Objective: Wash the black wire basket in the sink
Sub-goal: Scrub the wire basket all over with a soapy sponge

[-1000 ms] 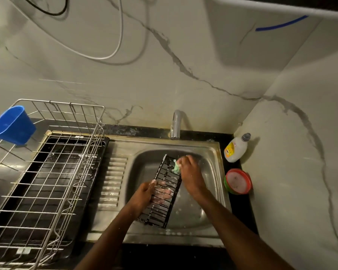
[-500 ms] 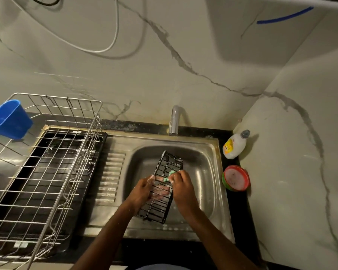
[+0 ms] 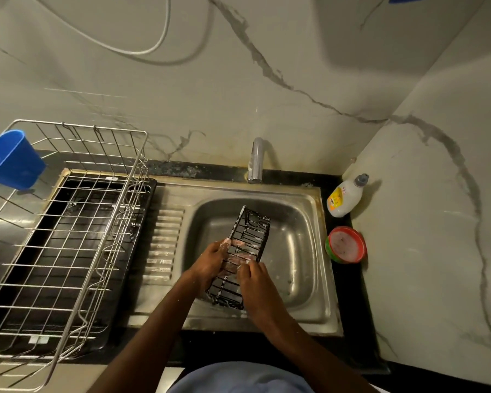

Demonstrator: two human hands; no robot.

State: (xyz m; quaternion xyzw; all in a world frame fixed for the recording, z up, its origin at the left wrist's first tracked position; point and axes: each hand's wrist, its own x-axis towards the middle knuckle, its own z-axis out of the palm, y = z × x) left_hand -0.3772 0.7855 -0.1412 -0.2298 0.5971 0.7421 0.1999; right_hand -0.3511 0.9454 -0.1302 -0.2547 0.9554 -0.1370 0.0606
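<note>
The black wire basket [image 3: 248, 236] stands tilted on its near end inside the steel sink [image 3: 301, 251], flecked with white suds. My left hand [image 3: 210, 260] grips its left side, fingers curled through the wires. My right hand [image 3: 253, 282] presses against the basket's right lower side with its fingers curled. The green scrubber seen earlier is hidden under that hand.
The tap [image 3: 256, 160] stands behind the sink with no water running. A white detergent bottle [image 3: 345, 197] and a red-rimmed soap tub [image 3: 346, 245] sit on the black counter at right. A steel dish rack [image 3: 68, 236] with a blue cup [image 3: 10, 160] fills the left.
My right hand slid down the basket from its far top end to its near lower part, and the green scrubber went out of sight. My left hand kept its grip.
</note>
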